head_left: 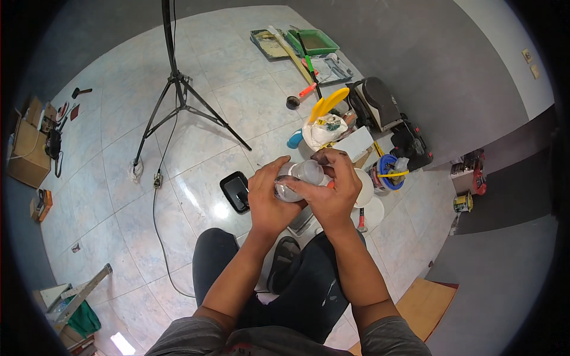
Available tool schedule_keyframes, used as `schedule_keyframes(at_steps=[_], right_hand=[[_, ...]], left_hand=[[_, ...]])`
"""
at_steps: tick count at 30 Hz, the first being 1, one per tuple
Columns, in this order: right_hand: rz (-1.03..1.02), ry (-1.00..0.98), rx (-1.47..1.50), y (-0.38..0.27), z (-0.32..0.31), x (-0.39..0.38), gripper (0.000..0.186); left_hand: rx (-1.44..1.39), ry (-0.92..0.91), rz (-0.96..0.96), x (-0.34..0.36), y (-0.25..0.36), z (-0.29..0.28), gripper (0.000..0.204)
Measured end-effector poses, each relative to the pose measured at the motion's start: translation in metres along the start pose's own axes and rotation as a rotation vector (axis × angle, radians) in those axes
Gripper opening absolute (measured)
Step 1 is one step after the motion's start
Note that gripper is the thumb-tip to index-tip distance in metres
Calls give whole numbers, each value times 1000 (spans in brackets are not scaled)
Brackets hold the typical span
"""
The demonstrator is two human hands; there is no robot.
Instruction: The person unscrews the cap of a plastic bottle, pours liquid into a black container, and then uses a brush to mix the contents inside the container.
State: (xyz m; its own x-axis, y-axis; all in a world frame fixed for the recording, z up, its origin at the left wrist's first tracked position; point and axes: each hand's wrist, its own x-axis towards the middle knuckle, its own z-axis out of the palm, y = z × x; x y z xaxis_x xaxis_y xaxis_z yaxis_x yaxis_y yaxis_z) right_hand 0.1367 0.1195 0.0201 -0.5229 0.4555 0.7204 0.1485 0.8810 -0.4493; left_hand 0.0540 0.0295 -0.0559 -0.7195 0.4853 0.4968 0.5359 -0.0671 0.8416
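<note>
In front of my knees, both hands are closed around clear plastic ware. My left hand (267,191) wraps the side of a rounded, clear plastic container (286,191). At its upper right a translucent plastic cup (310,172) sits against it, gripped by the curled fingers of my right hand (337,193). The right thumb reaches across toward the container. Whether the two pieces are joined or only touching, I cannot tell. Just left of my hands a black tray (235,193) with a dark tool in it lies on the floor. Another tray below is partly hidden by my wrists.
A black tripod (178,80) stands on the tiles at upper left, with a cable (155,222) trailing. To the right are a white bag (323,133), a blue-rimmed bucket (389,172) and white lids. Paint trays (313,41) lie further back; a stepladder (83,296) is at lower left.
</note>
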Motion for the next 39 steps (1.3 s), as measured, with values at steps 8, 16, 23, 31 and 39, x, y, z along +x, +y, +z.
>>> schedule_keyframes(at_steps=[8,16,23,31,39], right_hand=[[-135,15,-45,1,-2,2,58],[-45,35,6,8,6,0,53],[-54,-31,-27,6,7,3,31],[-46,-67,-25,8,5,3,30],[-138,-30,-95,14,6,4,64]], left_hand=[[13,25,37,-1,-2,6,84],[32,12,35,0,-8,10,85],[41,-6,-7,-2,-13,9,85],[16,-25,-68,-2,-11,9,83],[-35,-19,-82,0,-11,10,82]])
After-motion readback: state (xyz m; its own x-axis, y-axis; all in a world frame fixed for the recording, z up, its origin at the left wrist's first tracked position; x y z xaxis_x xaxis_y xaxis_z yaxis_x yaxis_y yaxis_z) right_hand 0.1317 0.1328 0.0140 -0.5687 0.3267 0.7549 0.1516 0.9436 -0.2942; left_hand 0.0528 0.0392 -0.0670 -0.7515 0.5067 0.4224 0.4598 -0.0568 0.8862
